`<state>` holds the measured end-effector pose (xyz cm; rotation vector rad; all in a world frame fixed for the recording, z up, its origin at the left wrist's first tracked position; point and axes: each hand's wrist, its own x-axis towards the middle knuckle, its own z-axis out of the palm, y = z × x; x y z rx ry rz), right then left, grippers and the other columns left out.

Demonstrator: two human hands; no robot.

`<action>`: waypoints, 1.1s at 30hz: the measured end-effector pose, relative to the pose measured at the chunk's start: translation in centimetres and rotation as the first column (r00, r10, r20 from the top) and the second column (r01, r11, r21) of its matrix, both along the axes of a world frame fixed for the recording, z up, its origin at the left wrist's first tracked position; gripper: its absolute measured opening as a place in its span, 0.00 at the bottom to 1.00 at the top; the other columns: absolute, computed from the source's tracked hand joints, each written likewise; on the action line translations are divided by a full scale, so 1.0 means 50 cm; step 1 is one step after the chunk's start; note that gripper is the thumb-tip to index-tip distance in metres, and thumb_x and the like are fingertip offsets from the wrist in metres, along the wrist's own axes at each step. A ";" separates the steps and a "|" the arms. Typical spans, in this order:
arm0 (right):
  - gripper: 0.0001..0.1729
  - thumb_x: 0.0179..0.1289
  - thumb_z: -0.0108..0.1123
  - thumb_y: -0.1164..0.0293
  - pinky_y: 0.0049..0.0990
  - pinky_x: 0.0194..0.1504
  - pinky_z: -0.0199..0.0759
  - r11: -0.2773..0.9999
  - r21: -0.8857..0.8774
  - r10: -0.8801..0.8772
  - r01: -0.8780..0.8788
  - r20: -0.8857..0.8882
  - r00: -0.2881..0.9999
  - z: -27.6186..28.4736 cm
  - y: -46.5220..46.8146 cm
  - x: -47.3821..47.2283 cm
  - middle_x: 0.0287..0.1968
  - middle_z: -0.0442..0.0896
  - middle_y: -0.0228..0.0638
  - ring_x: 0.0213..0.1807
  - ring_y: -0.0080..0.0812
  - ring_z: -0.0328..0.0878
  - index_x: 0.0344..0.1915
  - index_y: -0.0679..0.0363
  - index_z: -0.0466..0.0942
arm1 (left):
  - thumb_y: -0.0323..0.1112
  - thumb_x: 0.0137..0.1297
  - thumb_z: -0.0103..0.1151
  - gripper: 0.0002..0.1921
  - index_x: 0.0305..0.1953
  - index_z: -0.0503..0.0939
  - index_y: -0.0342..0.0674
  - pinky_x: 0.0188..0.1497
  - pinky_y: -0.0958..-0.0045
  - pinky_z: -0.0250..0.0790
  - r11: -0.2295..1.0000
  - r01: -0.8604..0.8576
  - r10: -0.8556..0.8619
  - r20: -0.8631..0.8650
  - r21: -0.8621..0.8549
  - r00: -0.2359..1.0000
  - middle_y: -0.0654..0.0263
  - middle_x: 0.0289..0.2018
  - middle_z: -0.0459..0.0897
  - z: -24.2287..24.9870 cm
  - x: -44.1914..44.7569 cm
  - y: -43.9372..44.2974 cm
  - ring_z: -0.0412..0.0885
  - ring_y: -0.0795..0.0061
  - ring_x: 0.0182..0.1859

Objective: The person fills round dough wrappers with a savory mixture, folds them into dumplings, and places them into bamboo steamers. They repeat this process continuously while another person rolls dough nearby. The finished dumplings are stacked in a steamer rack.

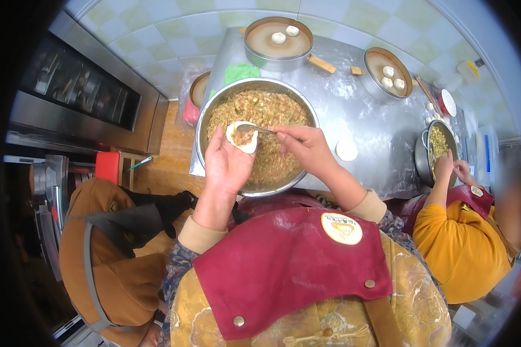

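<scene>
My left hand is palm up, with a round dough wrapper resting on its fingers. Brown filling lies on the wrapper. A metal spoon or spatula is held by its handle in my right hand, its tip on the filling. Both hands are over a large steel bowl of chopped filling mixture. On the steel table to the right lies a single flat dough wrapper.
A round steamer holds two buns; another holds three. A green cloth lies behind the bowl. At right, a co-worker in a yellow top reaches into a pot. A person in brown is close on the left.
</scene>
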<state>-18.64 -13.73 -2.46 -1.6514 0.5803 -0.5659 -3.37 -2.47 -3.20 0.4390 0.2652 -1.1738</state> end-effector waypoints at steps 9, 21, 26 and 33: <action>0.13 0.66 0.61 0.74 0.23 0.36 0.71 0.965 -0.262 -0.017 0.012 -0.017 1.000 0.021 -0.032 -0.043 0.31 0.83 0.35 0.31 0.23 0.78 0.49 0.58 0.84 | 0.46 0.76 0.44 0.22 0.59 0.69 0.34 0.65 0.60 0.65 0.999 0.018 -0.019 -0.026 -0.037 0.999 0.56 0.55 0.77 -0.014 0.001 0.001 0.74 0.62 0.58; 0.12 0.58 0.71 0.67 0.22 0.37 0.70 0.996 0.064 -0.046 0.065 -0.260 0.965 0.016 -0.018 -0.032 0.31 0.84 0.28 0.33 0.20 0.76 0.38 0.63 0.84 | 0.20 0.68 0.53 0.22 0.63 0.64 0.33 0.64 0.65 0.68 0.980 0.197 -0.198 0.256 0.033 0.946 0.53 0.55 0.75 -0.013 -0.054 -0.014 0.75 0.64 0.58; 0.11 0.60 0.70 0.68 0.21 0.33 0.70 0.994 0.060 -0.079 0.095 -0.227 0.971 -0.038 -0.004 -0.030 0.31 0.85 0.27 0.31 0.15 0.75 0.36 0.65 0.84 | 0.20 0.69 0.51 0.20 0.61 0.64 0.33 0.64 0.65 0.69 0.973 0.224 -0.232 0.318 0.062 0.919 0.51 0.55 0.74 -0.022 -0.063 -0.027 0.75 0.63 0.58; 0.10 0.60 0.69 0.72 0.24 0.35 0.73 0.986 -0.084 -0.155 0.144 -0.141 0.978 -0.040 -0.001 -0.033 0.33 0.85 0.33 0.32 0.21 0.80 0.39 0.65 0.83 | 0.19 0.69 0.50 0.19 0.61 0.65 0.33 0.63 0.66 0.70 0.974 0.207 -0.226 0.322 0.093 0.919 0.55 0.54 0.74 -0.027 -0.061 -0.028 0.76 0.66 0.57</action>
